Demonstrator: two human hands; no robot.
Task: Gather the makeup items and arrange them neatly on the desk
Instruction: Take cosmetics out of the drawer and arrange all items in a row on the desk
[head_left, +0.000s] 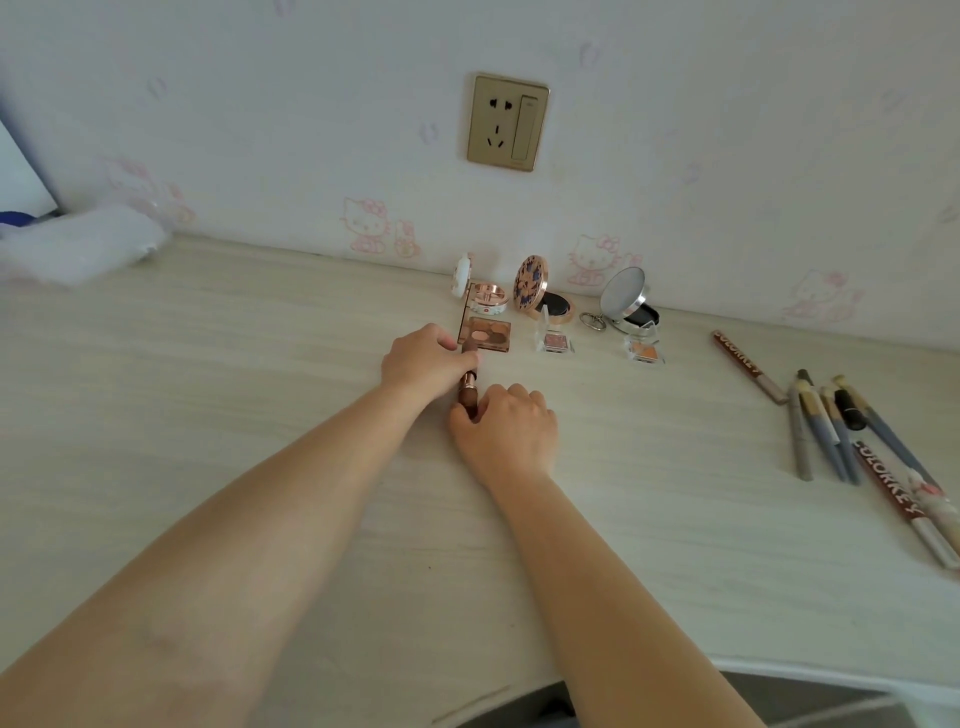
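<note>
Both hands hold one slim brown-and-rose-gold makeup brush on the pale wood-grain surface. Its long axis runs from twelve to six o'clock. The left hand curls its fingers round the far end, the right hand pinches the near end. At twelve o'clock, just beyond the left hand, lies the open brown eyeshadow palette. Judging by this, the brush will be laid in line below it; neither hand is nearer.

My desk looks like pale matt wood grain; the brush I hold has a glossy metal band.
</note>
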